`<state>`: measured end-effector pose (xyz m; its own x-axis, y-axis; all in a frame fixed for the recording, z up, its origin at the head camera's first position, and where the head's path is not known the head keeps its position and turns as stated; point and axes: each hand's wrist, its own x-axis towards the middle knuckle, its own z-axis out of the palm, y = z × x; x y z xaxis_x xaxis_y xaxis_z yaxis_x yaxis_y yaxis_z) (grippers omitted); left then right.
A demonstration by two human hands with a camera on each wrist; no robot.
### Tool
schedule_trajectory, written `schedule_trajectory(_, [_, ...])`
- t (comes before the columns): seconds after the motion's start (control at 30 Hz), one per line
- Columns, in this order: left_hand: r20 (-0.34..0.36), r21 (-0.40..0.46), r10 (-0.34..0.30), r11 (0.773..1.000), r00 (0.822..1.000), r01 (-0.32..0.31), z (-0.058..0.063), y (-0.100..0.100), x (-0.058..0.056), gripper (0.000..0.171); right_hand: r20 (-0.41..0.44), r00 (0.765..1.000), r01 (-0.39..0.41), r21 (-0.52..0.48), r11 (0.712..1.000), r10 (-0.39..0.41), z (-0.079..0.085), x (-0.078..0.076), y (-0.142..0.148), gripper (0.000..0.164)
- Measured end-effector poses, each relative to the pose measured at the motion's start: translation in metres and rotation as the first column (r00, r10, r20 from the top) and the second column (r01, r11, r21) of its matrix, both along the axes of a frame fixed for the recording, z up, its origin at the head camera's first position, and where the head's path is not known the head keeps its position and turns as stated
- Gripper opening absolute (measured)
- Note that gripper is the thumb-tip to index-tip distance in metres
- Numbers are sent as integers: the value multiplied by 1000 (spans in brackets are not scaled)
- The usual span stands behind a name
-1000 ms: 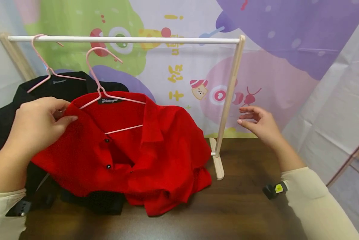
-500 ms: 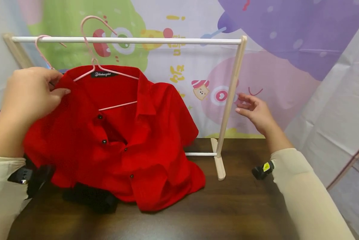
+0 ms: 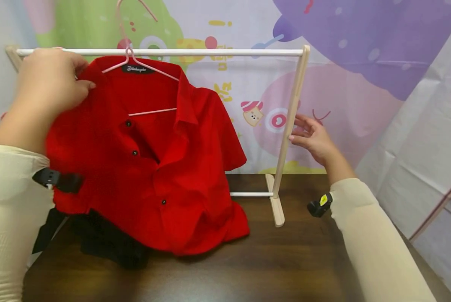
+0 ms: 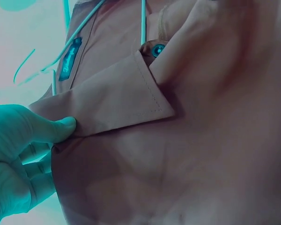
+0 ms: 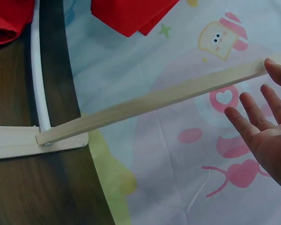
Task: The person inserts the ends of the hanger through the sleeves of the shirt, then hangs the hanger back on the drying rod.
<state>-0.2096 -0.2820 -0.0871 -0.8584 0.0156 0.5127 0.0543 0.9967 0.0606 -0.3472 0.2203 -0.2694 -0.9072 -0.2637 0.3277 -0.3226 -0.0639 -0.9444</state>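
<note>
A red short-sleeved shirt point(image 3: 195, 176) hangs on a pink hanger point(image 3: 154, 67), held up in front of the clothes rack. My left hand point(image 3: 53, 79) pinches the shirt by its collar and shoulder; in the left wrist view the thumb lies over the collar point(image 4: 112, 103) with the fingers behind. The hanger's hook rises above the rack's white rail point(image 3: 229, 52). At the rack's right side, my right hand point(image 3: 312, 138) has its fingers loosely spread, the thumb tip right at the wooden post point(image 5: 168, 96), and grips nothing.
A black garment point(image 3: 112, 243) shows below the red shirt, mostly hidden by it. The rack's wooden foot point(image 3: 276, 212) stands on the dark brown table point(image 3: 225, 277). A cartoon-printed cloth point(image 3: 346, 50) hangs behind.
My left hand has lifted the red shirt and hanger, bringing the hook from below the rail to above it. The right hand has moved left to the post.
</note>
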Motion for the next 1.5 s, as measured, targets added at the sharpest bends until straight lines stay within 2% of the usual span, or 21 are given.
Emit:
schedule_trajectory(0.17, [79, 12, 39, 999, 996, -40, 9, 0, -12, 30, 20, 1000, 17, -15, 1000, -16, -3, -2, -4, 64])
schedule_trajectory(0.27, [103, 1, 59, 998, 993, -60, 11, -1, -18, 32, 20, 1000, 16, -31, 999, -16, -4, -3, -5, 50])
schedule_trajectory(0.37, [121, 9, 74, 997, 990, -76, 9, 1, -23, 33, 24, 1000, 12, -56, 998, -10, -5, -3, -5, 38])
schedule_trajectory(0.5, [108, 14, 56, 998, 993, -58, -1, 8, -26, 34, 35, 999, 23, -68, 997, -21, -7, 0, -4, 35])
schedule_trajectory(0.77, [65, -18, 9, 1000, 998, -8, -22, 18, -31, 20, 36, 998, 59, -49, 997, -57, -6, 3, -8, 60])
schedule_trajectory(1.0, [41, 8, -11, 1000, 999, 11, -40, 26, -38, 13, 49, 998, 44, -73, 996, -40, -6, 2, -8, 61])
schedule_trajectory(1.13, [50, 32, -8, 999, 999, 6, -50, 29, -40, 17, 51, 998, 46, -66, 997, -43, -7, 1, -8, 63])
schedule_trajectory(1.23, [63, 46, -13, 999, 998, 10, -60, 34, -40, 21, 51, 998, 46, -69, 997, -43, -7, 0, -7, 63])
schedule_trajectory(1.37, [61, 63, -29, 998, 998, 25, -72, 41, -38, 18, 53, 998, 43, -82, 996, -39, -9, 0, -7, 63])
schedule_trajectory(1.5, [45, 79, -50, 996, 998, 46, -79, 46, -36, 16, 46, 998, 46, -80, 996, -42, -11, 0, -8, 62])
